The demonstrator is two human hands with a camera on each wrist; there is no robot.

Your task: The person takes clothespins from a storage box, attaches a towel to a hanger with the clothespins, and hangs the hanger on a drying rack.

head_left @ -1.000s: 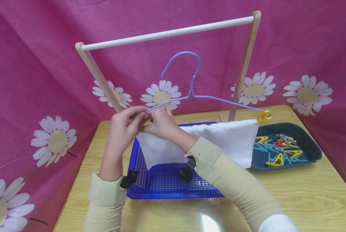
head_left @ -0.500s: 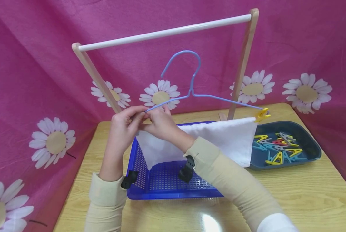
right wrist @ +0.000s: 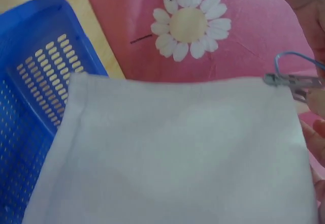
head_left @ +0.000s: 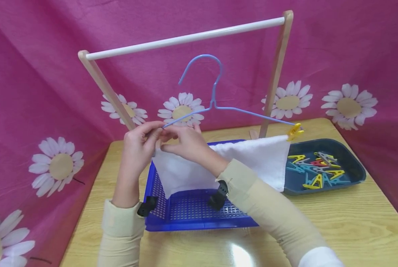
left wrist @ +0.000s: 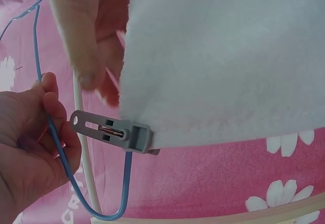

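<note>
My left hand (head_left: 137, 146) grips the left arm of a blue wire hanger (head_left: 240, 110), fingers curled round the wire in the left wrist view. A white cloth (head_left: 252, 154) hangs along its lower edge. One corner is held at the hanger's right end by a yellow clothespin (head_left: 295, 132). At the left end, a grey clothespin (left wrist: 111, 131) clamps the other corner to the wire. My right hand (head_left: 193, 144) is beside that corner, its thumb and fingers parted and just off the grey clothespin in the left wrist view.
A blue perforated basket (head_left: 202, 224) stands beneath the cloth. On the right, a dark tray (head_left: 355, 178) holds several coloured clothespins (head_left: 319, 167). Behind the hanger rises a wooden rack with a white bar (head_left: 185, 39). The wooden table (head_left: 352, 226) meets a pink flowered curtain.
My right thumb and fingers have spread a little apart near the left corner. Hanger and cloth have shifted slightly left in the head view, which has itself moved a little.
</note>
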